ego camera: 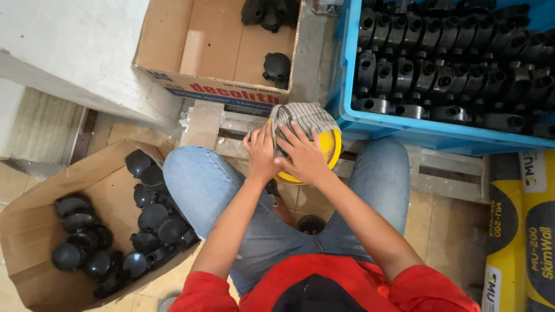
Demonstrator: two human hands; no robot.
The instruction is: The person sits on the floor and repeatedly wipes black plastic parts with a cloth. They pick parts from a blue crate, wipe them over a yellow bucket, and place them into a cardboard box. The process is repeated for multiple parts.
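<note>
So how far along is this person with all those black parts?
Done, apparently: black domed parts fill the left cardboard box. In hand: left hand and right hand press a striped cloth onto a yellow bowl. Left: the blue crate looks full.

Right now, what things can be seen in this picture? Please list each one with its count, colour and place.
Yellow round piece: one, yellow, under both hands, mostly covered by the cloth.
Cloth: one, grey striped, over the yellow round piece.
Blue crate: one, upper right, full of black parts, too many to count.
Upper cardboard box: one, brown, top middle, holding a few black parts.
Lower cardboard box: one, brown, lower left, holding many round black caps.
Sacks: yellow and grey, right edge; count unclear.
Wooden pallet: one, pale, under the crate.
Left hand: on the edge of the cloth.
Right hand: pressed flat on the cloth.
</note>
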